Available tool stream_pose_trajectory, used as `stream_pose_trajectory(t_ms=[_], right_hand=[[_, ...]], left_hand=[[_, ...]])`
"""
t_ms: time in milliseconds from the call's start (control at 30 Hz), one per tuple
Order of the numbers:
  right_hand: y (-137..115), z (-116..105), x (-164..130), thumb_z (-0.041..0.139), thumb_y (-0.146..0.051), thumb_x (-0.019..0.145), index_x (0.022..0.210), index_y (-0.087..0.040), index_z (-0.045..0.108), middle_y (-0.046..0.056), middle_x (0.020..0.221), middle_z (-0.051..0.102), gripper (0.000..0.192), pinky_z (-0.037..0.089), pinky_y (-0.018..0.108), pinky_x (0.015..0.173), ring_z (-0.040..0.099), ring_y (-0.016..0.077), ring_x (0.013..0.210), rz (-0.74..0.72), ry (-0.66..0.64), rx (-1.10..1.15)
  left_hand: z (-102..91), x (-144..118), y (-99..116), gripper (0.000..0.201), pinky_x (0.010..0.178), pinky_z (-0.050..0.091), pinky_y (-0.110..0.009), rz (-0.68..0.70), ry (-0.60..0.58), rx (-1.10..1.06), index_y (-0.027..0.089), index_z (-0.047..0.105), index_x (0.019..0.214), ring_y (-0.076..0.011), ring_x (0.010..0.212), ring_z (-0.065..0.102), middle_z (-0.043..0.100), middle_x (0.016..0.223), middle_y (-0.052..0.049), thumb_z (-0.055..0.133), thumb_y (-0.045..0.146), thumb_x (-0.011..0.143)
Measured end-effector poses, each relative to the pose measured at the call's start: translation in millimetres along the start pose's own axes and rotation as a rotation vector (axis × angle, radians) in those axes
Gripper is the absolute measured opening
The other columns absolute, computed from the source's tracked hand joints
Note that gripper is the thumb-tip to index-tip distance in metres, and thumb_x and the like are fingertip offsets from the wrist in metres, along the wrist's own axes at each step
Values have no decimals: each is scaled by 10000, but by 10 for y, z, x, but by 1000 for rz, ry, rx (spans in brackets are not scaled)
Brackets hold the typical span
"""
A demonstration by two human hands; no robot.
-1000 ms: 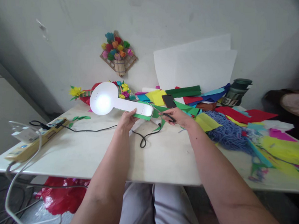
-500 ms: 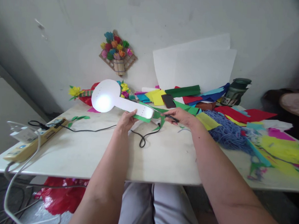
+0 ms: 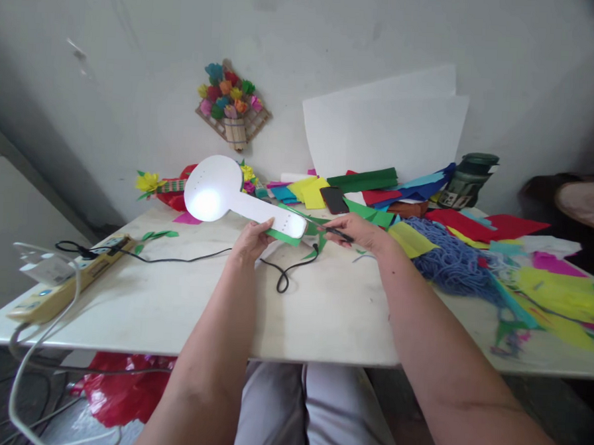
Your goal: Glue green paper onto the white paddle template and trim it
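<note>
Table (image 3: 322, 317): green paper (image 3: 289, 236) (flat, thin strip).

Green paper (image 3: 289, 236) mostly behind lamp (image 3: 238, 199); scissors (image 3: 329, 229) partly inside right hand (image 3: 359, 230)

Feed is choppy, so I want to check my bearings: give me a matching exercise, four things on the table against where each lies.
Things:
1. power strip
2. blue yarn
3. phone
4. scissors

Places:
A. in the right hand
B. left table edge
C. on the coloured paper by the wall
D. right of the right hand

Pairs: 1-B, 2-D, 3-C, 4-A
</note>
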State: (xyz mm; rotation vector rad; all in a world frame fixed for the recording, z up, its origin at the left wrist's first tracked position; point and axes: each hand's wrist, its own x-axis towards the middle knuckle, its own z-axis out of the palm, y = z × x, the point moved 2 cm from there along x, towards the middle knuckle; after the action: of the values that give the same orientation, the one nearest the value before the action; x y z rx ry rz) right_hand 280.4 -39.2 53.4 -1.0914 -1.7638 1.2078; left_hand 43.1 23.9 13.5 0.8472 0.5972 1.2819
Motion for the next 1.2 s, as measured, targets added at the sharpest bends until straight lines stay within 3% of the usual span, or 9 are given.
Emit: stream_pose_trajectory(t_ms=[533,733,1200], right_hand=[[19,-37,-12,678,-282,633,1004,-98,683,-14,488,513,415,254,201,365,329,35,380,11,-5,-82],[-24,-5,-25,680,-303,633,1020,-95,676,-16,510,513,439,261,196,375,350,36,405,10,-21,-80],[-35,10,-27,693,-284,619,982,-102,694,-31,458,487,407,232,202,367,300,29,377,4,29,-88]], left_hand=[[15,-25,8,132,709,571,-301,-26,2,13,70,621,822,-182,675,668,692,774,-95,636,61,691],[65,-55,-8,190,716,570,-301,-53,-8,15,83,615,888,-197,721,670,696,785,-93,627,53,700],[62,-43,-23,125,759,560,-333,-43,-38,36,72,626,836,-204,757,668,695,834,-111,623,64,711]])
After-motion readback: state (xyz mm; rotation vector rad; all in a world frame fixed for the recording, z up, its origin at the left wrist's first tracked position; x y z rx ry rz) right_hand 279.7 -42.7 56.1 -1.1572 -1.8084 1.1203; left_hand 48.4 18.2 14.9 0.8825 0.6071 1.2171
